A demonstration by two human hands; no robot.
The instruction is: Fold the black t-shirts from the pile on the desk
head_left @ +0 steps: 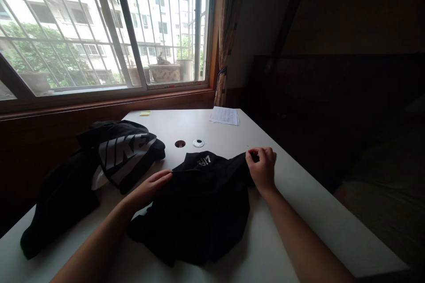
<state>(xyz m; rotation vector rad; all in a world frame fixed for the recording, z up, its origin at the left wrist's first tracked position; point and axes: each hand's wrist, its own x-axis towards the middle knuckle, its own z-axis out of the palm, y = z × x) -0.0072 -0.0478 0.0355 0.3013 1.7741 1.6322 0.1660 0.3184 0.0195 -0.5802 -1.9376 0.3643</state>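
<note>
Two bare hands on one item: your black cloth garment with small light lettering (206,203), lying rumpled on the white flat-topped table (199,126) between and below your hands.

Your right hand (262,168): fingers curled in, narrow, thumb against fingers, pinching the garment's upper right part. Cloth there is drawn out toward that hand, with folds running back to the main body.

Your left hand (159,181): fingers fairly straight and close together, tips touching the garment's upper left edge. Can't tell whether cloth is clamped under them; thumb placement unclear. Small lettering sits between your hands, nearer the far edge of the cloth. Lower part of the garment spreads toward you, between your forearms.

Left of your left hand: bunched black garment with large grey letters (122,154), "IKE" readable, plus a white patch at its near side. It's separate from the cloth you're touching.

Beyond your left hand, slightly right: round dark hole in the tabletop (180,144). Just right of that: white round cap with a dark opening (198,143).

Well beyond your right hand, toward the left: white printed paper sheets (225,116) near the far edge. Yellow paper slips (145,113) lie well beyond your left hand, also near the far edge.
</note>
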